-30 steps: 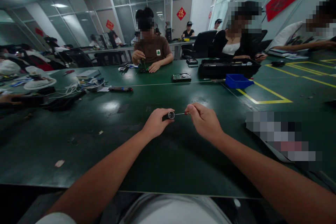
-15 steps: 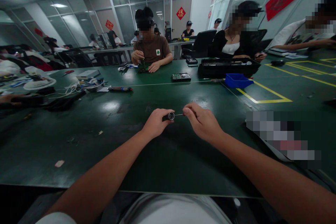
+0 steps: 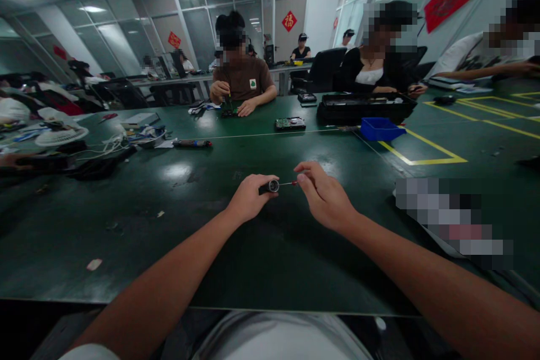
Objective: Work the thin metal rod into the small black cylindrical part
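Note:
My left hand (image 3: 248,197) is closed around a short black cylinder (image 3: 273,186), whose round, silver-rimmed end faces me. From the cylinder's right side a thin metal rod with a red end (image 3: 294,183) reaches toward my right hand (image 3: 327,194). The right thumb is beside that red end, and the index finger is raised away from the thumb with a gap between them. Whether the thumb touches the red end is too small to tell. Both hands are above the green table (image 3: 253,259).
A pen-shaped tool (image 3: 192,144) lies ahead to the left, near tangled cables (image 3: 113,143). Farther off are a hard drive (image 3: 290,123), a blue bin (image 3: 382,129) and a black tray (image 3: 367,107). A blurred-out packet (image 3: 426,236) lies right. Co-workers sit across the table.
My right fingers have come apart, and more of the red end shows beside the thumb. The left hand still holds the cylinder, and the view has shifted slightly.

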Action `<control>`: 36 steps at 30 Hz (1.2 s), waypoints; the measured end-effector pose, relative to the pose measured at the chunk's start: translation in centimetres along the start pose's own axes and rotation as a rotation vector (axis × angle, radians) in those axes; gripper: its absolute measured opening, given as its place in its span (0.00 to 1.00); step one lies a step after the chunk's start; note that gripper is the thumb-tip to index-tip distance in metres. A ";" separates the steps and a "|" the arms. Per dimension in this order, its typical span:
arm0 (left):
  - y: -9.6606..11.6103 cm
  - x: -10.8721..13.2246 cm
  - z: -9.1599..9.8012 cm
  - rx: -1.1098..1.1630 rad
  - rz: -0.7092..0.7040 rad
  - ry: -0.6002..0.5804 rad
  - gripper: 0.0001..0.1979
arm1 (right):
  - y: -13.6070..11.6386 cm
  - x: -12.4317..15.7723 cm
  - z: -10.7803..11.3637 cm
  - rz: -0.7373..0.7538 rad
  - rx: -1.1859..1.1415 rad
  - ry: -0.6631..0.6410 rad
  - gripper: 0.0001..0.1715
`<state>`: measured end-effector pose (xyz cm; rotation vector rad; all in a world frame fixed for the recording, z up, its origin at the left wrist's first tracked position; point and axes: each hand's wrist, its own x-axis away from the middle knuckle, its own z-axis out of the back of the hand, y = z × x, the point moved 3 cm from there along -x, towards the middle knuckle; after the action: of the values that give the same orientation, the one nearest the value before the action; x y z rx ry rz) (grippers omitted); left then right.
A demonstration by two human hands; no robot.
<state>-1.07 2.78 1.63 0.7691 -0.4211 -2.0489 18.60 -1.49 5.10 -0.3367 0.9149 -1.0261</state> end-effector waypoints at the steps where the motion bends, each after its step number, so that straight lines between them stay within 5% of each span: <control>1: 0.1 0.0 0.0 0.001 -0.004 0.003 0.18 | 0.1 0.1 0.0 -0.010 -0.024 0.033 0.11; 12: 0.7 0.0 0.2 -0.003 -0.098 -0.011 0.18 | 2.4 -1.1 -0.7 -0.302 -0.635 0.271 0.11; 17: 0.3 0.0 0.4 0.001 -0.114 0.027 0.18 | 3.9 -1.6 -1.3 -0.541 -0.985 0.214 0.15; 26: 0.6 0.0 0.4 -0.034 -0.062 0.038 0.19 | 2.7 -1.3 -0.7 -0.243 -0.607 0.263 0.12; 36: 0.6 0.0 0.4 -0.058 -0.078 0.044 0.19 | 1.6 -0.8 0.0 -0.191 -0.360 0.248 0.13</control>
<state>-0.96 2.42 2.24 0.8043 -0.3098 -2.1032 19.36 0.05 4.46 -0.6169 1.3164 -1.0918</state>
